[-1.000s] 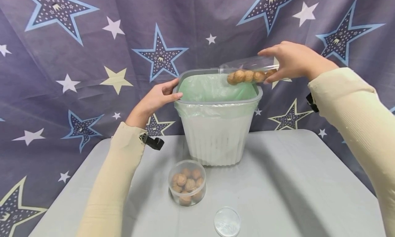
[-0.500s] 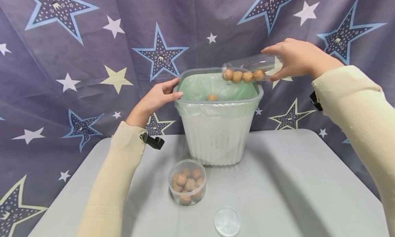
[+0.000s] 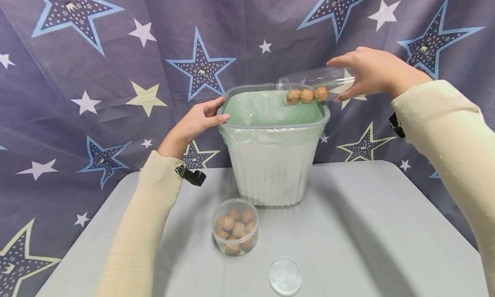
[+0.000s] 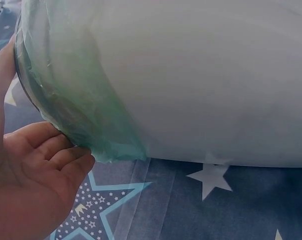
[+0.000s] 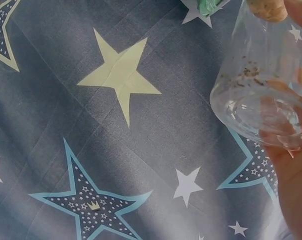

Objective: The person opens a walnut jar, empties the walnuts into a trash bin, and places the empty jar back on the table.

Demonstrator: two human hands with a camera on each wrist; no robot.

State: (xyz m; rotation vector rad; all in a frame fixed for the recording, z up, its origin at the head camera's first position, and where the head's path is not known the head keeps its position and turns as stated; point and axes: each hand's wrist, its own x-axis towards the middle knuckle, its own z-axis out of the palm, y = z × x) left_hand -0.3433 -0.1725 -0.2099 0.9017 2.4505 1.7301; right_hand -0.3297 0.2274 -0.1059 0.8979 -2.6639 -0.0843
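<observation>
With the white bin [image 3: 272, 168] as our clock's centre, our left hand [image 3: 199, 121] grips its rim at ten o'clock, by the green liner [image 3: 270, 136]. At two o'clock our right hand [image 3: 377, 72] grasps a clear jar [image 3: 309, 83] near its base; the jar lies tilted almost flat, its mouth toward nine and over the bin's opening, with three walnuts [image 3: 307, 96] inside. On the surface [image 3: 309, 237], we have a round tub [image 3: 235, 242] of walnuts at seven o'clock and a clear lid [image 3: 285, 276] near six.
</observation>
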